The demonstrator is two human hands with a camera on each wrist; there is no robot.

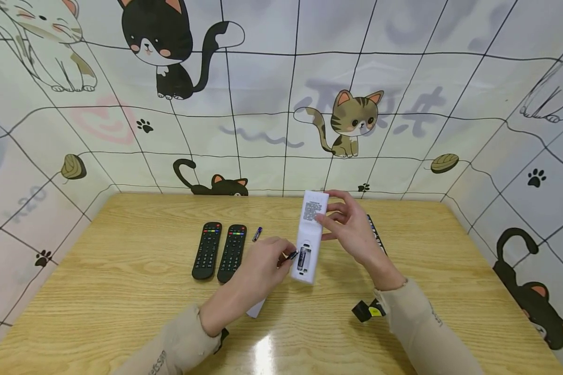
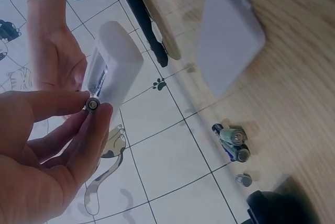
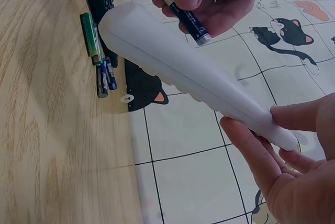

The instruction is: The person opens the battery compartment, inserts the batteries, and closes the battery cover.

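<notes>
The white remote [image 1: 309,233] is held up over the wooden table, in front of the person, its back facing the head camera. It is a slim, smooth, matt plastic bar with rounded ends; a block of small grey print sits on its upper half, and the battery bay [image 1: 303,259] lies uncovered in the lower half with 1 battery visible inside. In the head view its long axis runs nearly upright, the printed end away from the person and leaning slightly right, the bay end nearer. The right wrist view shows a seam along its side and rows of raised buttons.

The right hand [image 1: 352,229] grips the remote near its printed end, thumb on the back. The left hand [image 1: 262,260] pinches a dark blue, silver-ended cylindrical battery [image 3: 188,19] just beside the bay; whether they touch, I cannot tell. To the left lie 2 black remotes [image 1: 207,250] with rounded ends, parallel on the grained tabletop [image 1: 155,250].
</notes>
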